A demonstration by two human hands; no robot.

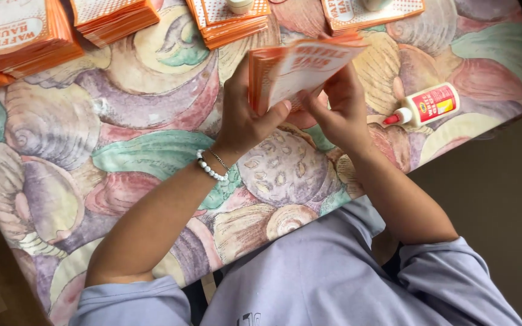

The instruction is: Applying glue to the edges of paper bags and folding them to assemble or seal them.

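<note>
Nearest, a person in a lilac top leans over a table [61, 151] covered with a cloth of painted shells. Both hands hold one bundle of orange and white paper sleeves [294, 69] above the middle of the table. At 9 o'clock of the bundle, the left hand [246, 118] closes around its edge, thumb pressed on the front; a white bead bracelet [209, 169] sits on this wrist. At 4 o'clock, the right hand [336, 108] pinches the lower corner with curled fingers. At 3 o'clock a glue bottle [427, 105] lies on its side, apart from the hands. Farther, at 10 to 1 o'clock, four stacks of the same sleeves [19, 33] rest along the far edge.
</note>
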